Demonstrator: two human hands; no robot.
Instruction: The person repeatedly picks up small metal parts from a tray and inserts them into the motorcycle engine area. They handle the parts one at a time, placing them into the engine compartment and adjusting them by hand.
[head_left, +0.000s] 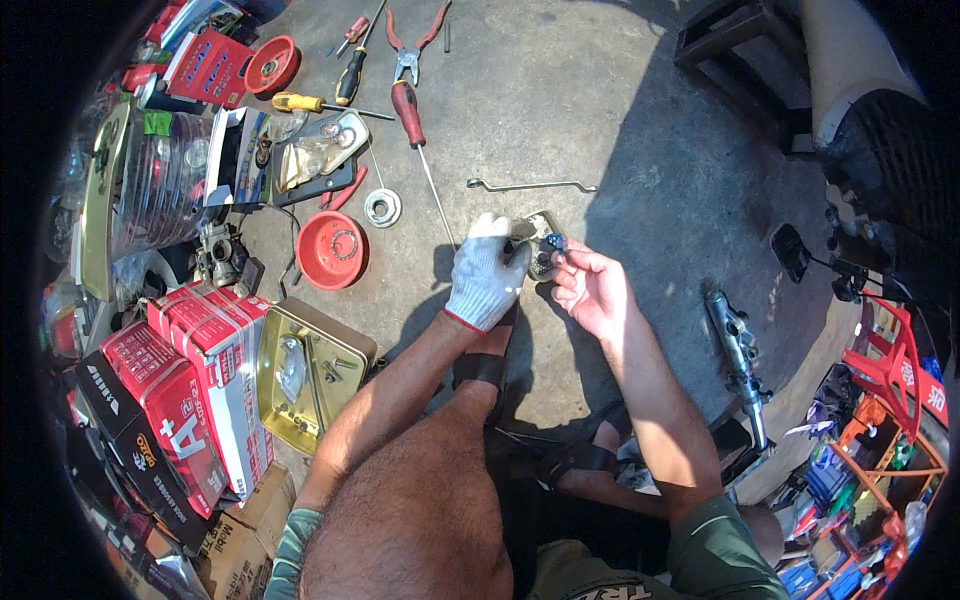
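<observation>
My left hand [482, 275], in a white knitted glove with a red cuff, is closed on a small greyish metal part [542, 222] low over the concrete floor. Its fingers and thumb hide much of that part, so I cannot tell its kind. Bare, my right hand [598, 288] pinches a small dark, bluish piece [554, 241] against the metal part's right side. Whether the two are joined cannot be seen. Just beyond my hands lies a double-ended ring spanner [530, 185]. A long screwdriver [407, 115] with a red handle points toward my left glove.
Left of me are red bowls [331, 250], a gold tin [365, 340] with bolts, and stacked red-and-white boxes [225, 370]. Pliers [407, 62] and more screwdrivers [350, 78] lie farther off. A fork-like metal tube [735, 355] and a red stool [890, 365] are at right.
</observation>
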